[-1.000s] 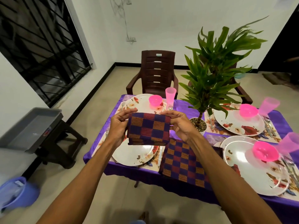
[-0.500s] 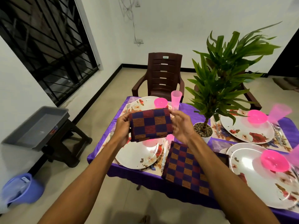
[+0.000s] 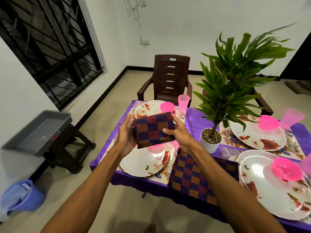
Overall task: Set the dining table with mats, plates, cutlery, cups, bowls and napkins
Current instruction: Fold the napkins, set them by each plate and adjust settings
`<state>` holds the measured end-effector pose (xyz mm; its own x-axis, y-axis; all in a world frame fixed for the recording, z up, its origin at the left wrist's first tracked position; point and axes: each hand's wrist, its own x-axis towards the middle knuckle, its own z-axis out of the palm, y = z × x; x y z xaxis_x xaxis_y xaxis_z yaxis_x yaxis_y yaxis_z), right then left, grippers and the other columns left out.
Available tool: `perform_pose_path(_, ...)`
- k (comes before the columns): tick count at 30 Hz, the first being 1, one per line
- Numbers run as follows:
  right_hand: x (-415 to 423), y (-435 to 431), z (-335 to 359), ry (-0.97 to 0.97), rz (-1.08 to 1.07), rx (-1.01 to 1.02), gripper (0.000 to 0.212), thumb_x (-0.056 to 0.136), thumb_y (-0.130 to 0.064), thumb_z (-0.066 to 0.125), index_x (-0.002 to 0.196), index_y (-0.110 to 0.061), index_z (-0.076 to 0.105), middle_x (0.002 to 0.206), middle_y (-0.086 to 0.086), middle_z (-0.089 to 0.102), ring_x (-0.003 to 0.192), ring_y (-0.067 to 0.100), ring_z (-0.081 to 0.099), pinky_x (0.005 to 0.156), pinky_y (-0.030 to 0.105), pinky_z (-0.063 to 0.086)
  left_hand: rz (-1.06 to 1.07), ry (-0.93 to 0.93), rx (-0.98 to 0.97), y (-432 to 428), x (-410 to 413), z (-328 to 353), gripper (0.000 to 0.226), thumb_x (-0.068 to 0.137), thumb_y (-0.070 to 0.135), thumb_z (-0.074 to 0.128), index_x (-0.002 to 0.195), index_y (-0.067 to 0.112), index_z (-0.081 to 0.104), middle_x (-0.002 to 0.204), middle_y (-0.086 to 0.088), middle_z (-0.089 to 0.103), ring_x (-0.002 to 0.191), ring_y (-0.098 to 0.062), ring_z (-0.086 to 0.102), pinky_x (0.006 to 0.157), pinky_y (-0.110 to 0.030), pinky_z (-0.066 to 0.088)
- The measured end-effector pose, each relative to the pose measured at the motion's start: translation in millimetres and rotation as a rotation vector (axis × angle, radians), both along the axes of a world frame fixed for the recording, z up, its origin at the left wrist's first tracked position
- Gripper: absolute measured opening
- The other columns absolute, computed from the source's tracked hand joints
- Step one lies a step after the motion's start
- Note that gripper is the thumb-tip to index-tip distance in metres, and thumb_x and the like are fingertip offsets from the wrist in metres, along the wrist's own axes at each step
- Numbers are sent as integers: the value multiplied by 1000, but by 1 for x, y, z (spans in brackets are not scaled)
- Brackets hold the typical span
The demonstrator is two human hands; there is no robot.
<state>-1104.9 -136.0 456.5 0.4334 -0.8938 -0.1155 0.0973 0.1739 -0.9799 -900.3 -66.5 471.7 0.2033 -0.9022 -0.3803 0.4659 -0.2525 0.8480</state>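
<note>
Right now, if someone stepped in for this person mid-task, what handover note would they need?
Hands: left hand and right hand both grip one folded purple-and-orange checked cloth napkin, held in the air above the near-left white floral plate.
More of the same checked cloth, the folded stack, lies at the table's near edge between the two near plates.
Done: purple tablecloth spread; four places have floral mats and plates. Pink plastic bowls, pink cups and cutlery show where visible.
Left: no napkin lies at any place yet. Lay the held one, then the rest.

Pink bowl (image 3: 152,148) mostly behind folded napkin (image 3: 154,130)
</note>
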Motion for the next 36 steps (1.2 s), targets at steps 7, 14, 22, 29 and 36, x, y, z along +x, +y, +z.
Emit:
perform_pose_path(7, -8, -13, -2, -149, -78, 154, 49, 81, 8, 73, 123, -13, 58, 115, 12, 73, 111, 32, 68, 90, 44, 58, -13, -158, -134, -2, -2, -14, 48, 76, -4, 75, 117, 15, 59, 113, -8, 72, 113, -31, 66, 86, -48, 59)
perform_pose_path(14, -2, 0, -20, -325, -32, 337, 44, 85, 9, 68, 128, 5, 59, 128, 22, 65, 116, 39, 64, 89, 52, 57, 90, -72, -166, -6, -17, -26, 71, 69, -8, 78, 133, 8, 52, 123, -15, 67, 112, -32, 67, 86, -53, 58)
perform_pose_path(22, -1, -10, -8, -158, -33, 196, 40, 96, 13, 47, 127, -10, 56, 120, 10, 68, 112, 24, 65, 90, 40, 57, -198, -185, -37, -5, -7, -18, 42, 88, 46, 67, 122, 23, 59, 119, -4, 71, 112, -26, 67, 89, -45, 57)
perform_pose_path(29, 12, -8, -19, -263, -73, 332, 29, 103, -4, 46, 132, -8, 52, 125, 13, 68, 107, 23, 69, 81, 34, 60, -150, -255, -63, -14, -31, -26, 35, 92, 21, 68, 126, 13, 59, 118, -10, 72, 102, -26, 72, 78, -33, 60)
perform_pose_path(36, 8, -11, -23, -72, -143, 198, 25, 107, -12, 41, 128, -12, 53, 122, 10, 68, 105, 21, 69, 83, 36, 60, -92, -347, -109, -12, -53, -41, 24, 95, 24, 64, 119, 23, 59, 115, -3, 72, 99, -18, 72, 76, -30, 60)
